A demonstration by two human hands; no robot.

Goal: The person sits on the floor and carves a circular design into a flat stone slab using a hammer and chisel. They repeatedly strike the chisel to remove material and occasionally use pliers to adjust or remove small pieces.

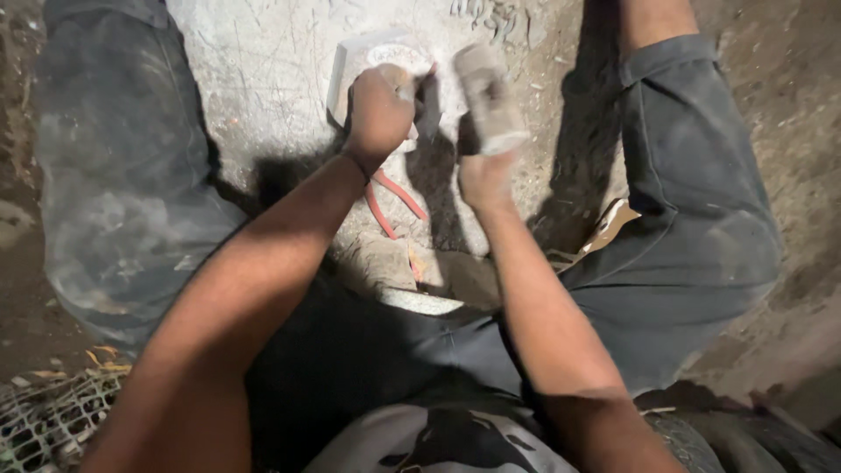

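My left hand (378, 109) is closed around a thin dark chisel (427, 92) whose tip rests on a small pale stone block (359, 57) lying on the dusty stone slab (263, 79). My right hand (484, 175) grips a dust-covered mallet (491, 96), raised and blurred just right of the chisel. A tool with red handles (390, 201) lies on the slab below my left wrist, partly hidden by my arm.
I sit with my legs in dark dusty trousers spread on either side of the slab. Several small tools (486, 13) lie at the slab's far edge. A scrap of cardboard (604, 232) sits by my right thigh. Wire mesh (53, 420) is at the bottom left.
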